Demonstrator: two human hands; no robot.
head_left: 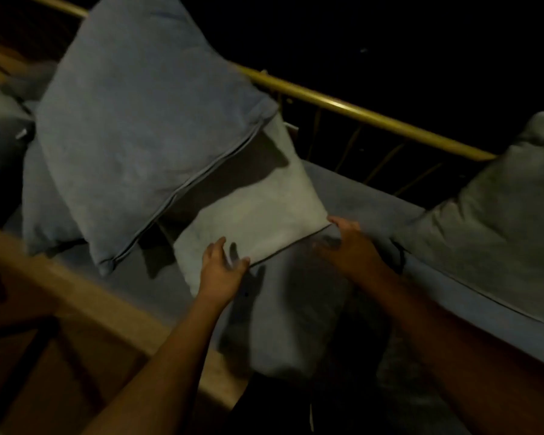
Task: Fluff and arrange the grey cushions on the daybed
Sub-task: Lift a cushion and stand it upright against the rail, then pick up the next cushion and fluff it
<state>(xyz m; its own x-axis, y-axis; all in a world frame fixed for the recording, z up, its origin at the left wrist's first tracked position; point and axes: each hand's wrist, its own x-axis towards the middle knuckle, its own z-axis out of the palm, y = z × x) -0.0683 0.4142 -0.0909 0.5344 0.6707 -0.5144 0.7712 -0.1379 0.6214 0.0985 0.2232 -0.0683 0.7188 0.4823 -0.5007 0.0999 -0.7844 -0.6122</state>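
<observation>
Head view: pale grey cushion (248, 215) lies at centre frame on the daybed seat (352, 189), its upper part tucked under a larger blue-grey cushion (145, 120) that leans over it from the upper left. Left hand (222, 266) sits at the cushion's lower edge, fingers spread, thumb and fingertips at the seam; whether it pinches the fabric I cannot tell, the image is blurred. Right hand (346, 243) is at the cushion's lower right corner, fingers loosely curled and apart, touching or just beside the corner. Judgement: two-handed hold at opposite ends of the near edge, suited to pulling the cushion free for plumping. Obstruction: the blue-grey cushion's weight rests on the pale one and would likely topple if it is drawn out. Further out: another grey cushion (496, 221) at right frame, propped against the brass rail (358, 111); part of one more cushion (0, 133) at far left; wooden frame edge (85, 293) across lower left
</observation>
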